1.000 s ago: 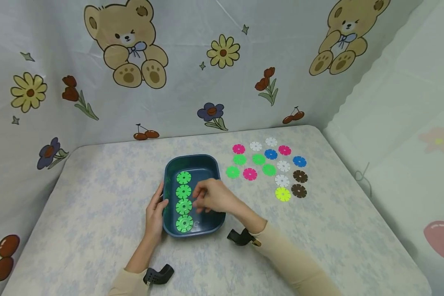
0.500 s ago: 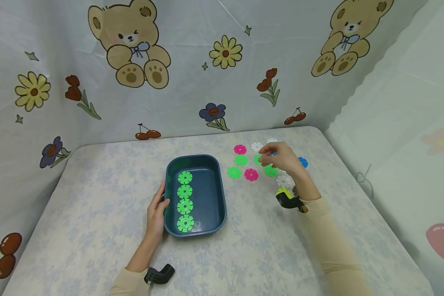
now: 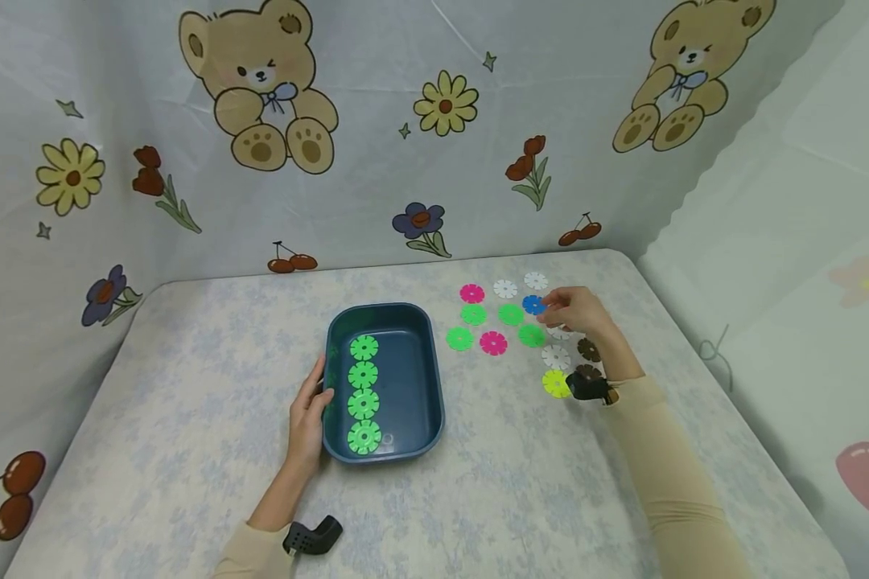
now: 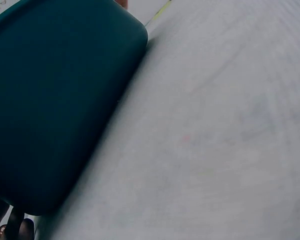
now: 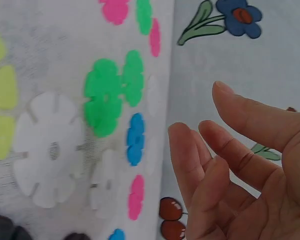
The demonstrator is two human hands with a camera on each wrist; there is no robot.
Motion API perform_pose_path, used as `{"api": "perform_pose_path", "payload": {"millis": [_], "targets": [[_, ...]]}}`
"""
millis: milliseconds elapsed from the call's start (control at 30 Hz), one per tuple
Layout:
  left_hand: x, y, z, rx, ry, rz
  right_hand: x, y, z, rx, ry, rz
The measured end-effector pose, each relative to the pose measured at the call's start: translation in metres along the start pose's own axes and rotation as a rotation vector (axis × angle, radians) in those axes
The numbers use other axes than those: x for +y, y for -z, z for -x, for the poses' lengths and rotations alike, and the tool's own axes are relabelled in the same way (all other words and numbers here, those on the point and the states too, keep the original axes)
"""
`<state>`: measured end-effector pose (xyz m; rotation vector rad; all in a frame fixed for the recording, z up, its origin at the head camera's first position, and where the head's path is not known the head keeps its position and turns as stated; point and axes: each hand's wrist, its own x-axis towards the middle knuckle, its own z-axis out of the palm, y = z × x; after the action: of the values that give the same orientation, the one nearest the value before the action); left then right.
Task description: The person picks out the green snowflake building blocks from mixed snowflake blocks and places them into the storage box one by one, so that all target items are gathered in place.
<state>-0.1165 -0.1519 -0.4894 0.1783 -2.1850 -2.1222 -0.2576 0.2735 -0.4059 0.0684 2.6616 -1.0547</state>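
Note:
My left hand [image 3: 306, 422] holds the left side of a dark blue plastic tray [image 3: 413, 394], thumb at the rim and fingers along the outer wall. Inside, green notched discs [image 3: 364, 404] form a column near the left wall. My right hand [image 3: 581, 312] is over the loose discs at the right, its fingertips overlapping the edge of a blue disc [image 3: 532, 305] in the head view. In the right wrist view this hand [image 5: 240, 180] has loosely bent fingers, thumb apart, nothing between them. The left wrist view mostly shows the tray's outer wall [image 4: 65, 100].
Loose notched discs lie flat on the table: green [image 3: 459, 338], pink [image 3: 493, 343], white [image 3: 555, 357], yellow [image 3: 555, 383] and brown [image 3: 588, 349]. The right forearm and its wrist camera [image 3: 586, 386] cover some of them. A printed curtain [image 3: 362, 161] hangs behind the table.
My right hand has left the tray and moved right to the loose discs, then shifted slightly further right. The left hand stays at the tray, and the green column is the same.

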Motion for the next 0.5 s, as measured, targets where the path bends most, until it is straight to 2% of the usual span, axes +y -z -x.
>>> {"api": "perform_pose_path", "payload": {"millis": [300, 500], "targets": [[0.002, 0.000, 0.000, -0.004, -0.014, 0.002, 0.020, -0.020, -0.012, -0.039, -0.081, 0.006], [0.003, 0.001, 0.000, -0.008, -0.003, -0.001, 0.022, -0.030, -0.014, -0.015, -0.094, 0.050]]}}
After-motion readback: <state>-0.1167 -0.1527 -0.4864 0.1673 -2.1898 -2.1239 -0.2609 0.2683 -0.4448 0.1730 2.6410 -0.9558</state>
